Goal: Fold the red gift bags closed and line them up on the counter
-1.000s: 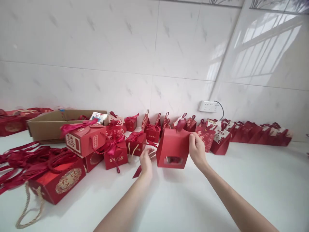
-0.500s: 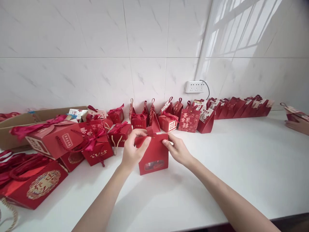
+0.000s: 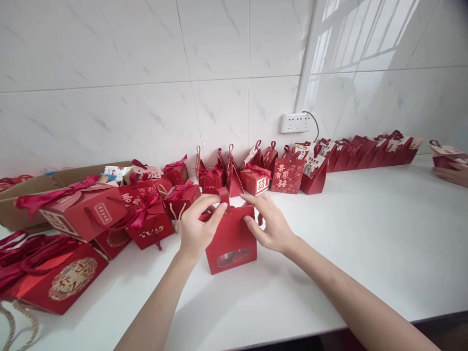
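Observation:
A red paper gift box (image 3: pixel 231 235) with an oval clear window low on its front stands upright on the white table. A red ribbon loop (image 3: pixel 224 195) sticks up from its top. My left hand (image 3: pixel 202 222) is closed at the top left of the box, thumb and index finger pinched at the top edge beside the loop. At the top right corner is my right hand (image 3: pixel 269 222), with the thumb against the box and the index finger stretched over the top, apart from the thumb. Its other fingers are partly hidden. A dark ribbon piece shows beside that hand.
Finished-looking red gift boxes (image 3: pixel 287 174) line the tiled wall. Larger boxes with bows and rope handles (image 3: pixel 71 278) crowd the left, near an open cardboard box (image 3: pixel 22 204). A socket strip (image 3: pixel 294 123) is on the wall. At far right another person's hand (image 3: pixel 453 173) holds a box.
My right index finger has lifted from the box's top right corner and now reaches inward over the top. My left hand keeps its pinch. The view has tilted slightly.

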The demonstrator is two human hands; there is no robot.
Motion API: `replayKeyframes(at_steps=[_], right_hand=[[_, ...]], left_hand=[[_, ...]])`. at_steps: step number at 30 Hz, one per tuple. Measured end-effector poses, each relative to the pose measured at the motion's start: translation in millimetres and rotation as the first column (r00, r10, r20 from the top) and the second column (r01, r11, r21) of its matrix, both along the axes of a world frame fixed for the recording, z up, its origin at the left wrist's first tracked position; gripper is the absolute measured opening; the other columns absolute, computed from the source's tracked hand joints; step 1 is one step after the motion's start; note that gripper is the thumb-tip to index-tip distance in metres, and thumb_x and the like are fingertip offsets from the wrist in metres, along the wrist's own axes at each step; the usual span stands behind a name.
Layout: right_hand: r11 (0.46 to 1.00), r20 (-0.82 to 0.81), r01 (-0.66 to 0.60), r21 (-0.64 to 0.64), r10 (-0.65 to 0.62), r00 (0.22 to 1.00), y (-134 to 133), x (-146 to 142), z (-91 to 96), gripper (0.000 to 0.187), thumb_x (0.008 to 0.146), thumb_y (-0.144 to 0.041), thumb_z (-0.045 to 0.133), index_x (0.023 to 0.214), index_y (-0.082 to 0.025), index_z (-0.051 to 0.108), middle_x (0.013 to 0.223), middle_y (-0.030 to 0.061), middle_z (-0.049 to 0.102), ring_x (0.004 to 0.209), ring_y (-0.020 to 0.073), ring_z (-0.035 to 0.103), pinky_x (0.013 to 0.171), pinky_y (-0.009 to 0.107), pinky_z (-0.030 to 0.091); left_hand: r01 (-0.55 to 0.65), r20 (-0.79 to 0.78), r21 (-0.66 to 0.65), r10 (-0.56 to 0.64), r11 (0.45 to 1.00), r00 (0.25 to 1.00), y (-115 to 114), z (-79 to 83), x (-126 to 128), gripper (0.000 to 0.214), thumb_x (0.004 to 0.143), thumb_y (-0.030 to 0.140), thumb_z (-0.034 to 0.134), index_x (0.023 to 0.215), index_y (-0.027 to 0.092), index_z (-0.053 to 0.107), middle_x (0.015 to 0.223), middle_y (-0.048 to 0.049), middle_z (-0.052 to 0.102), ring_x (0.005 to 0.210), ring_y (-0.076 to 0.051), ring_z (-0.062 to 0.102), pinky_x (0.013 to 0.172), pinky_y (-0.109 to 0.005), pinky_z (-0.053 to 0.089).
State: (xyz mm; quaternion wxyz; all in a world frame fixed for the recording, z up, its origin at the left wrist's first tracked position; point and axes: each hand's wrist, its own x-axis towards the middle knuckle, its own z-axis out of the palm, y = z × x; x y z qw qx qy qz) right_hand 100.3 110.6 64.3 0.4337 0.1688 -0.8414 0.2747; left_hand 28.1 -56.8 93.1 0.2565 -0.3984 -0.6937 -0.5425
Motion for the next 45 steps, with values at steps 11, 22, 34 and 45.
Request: replayKeyframes(at_steps=[11,22,34,45], right_hand=[[0.996,-0.170,-0.004,-0.093,-0.012,0.985,-25.9,7.6,6.3,0.016,0.087,-0.015,0.056,0.099,-0.024,0.052,0.084,0.0032,0.064,0.077,0.0167,0.061,0.066,0.030,0.051],[0.912,0.040,-0.056,-0.406,0.079,0.996,-31.4,10.5,11.1,0.003,0.085,-0.022,0.060,0.082,-0.021,0.059,0.077,0.0000,0.065,0.068,0.0128,0.061,0.062,0.025,0.050],[0.845,0.176,-0.024,-0.534,0.138,0.975,-22.4,8.1,14.3,0.010,0.081,-0.028,0.058,0.074,-0.021,0.061,0.073,0.0001,0.065,0.063,0.0143,0.059,0.057,0.026,0.047],[0.861,0.179,-0.066,-0.505,0.179,0.968,-16.8,7.4,15.1,0.007,0.079,-0.026,0.058,0.076,-0.020,0.061,0.075,0.0002,0.067,0.068,0.0152,0.062,0.062,0.027,0.048]], left_hand=[[-0.034,0.107,0.078,0.026,0.996,0.994,5.4,-4.8,11.0,0.013,0.078,0.034,0.066,0.078,0.021,0.065,0.056,0.0052,0.059,0.048,-0.008,0.054,0.048,-0.018,0.045],[-0.005,0.073,0.111,-0.003,0.994,0.997,6.7,-5.6,14.9,0.008,0.079,0.028,0.067,0.078,0.021,0.064,0.066,0.0049,0.065,0.052,-0.006,0.056,0.052,-0.016,0.047],[0.277,0.146,-0.075,-0.265,0.958,0.953,1.9,-0.4,7.5,0.011,0.074,0.020,0.062,0.085,0.020,0.060,0.081,-0.0021,0.067,0.077,-0.016,0.065,0.073,-0.027,0.054],[0.233,0.244,-0.052,-0.214,0.971,0.946,4.2,-2.4,7.3,0.008,0.074,0.026,0.063,0.070,0.019,0.062,0.070,-0.0008,0.065,0.067,-0.016,0.062,0.064,-0.025,0.051]])
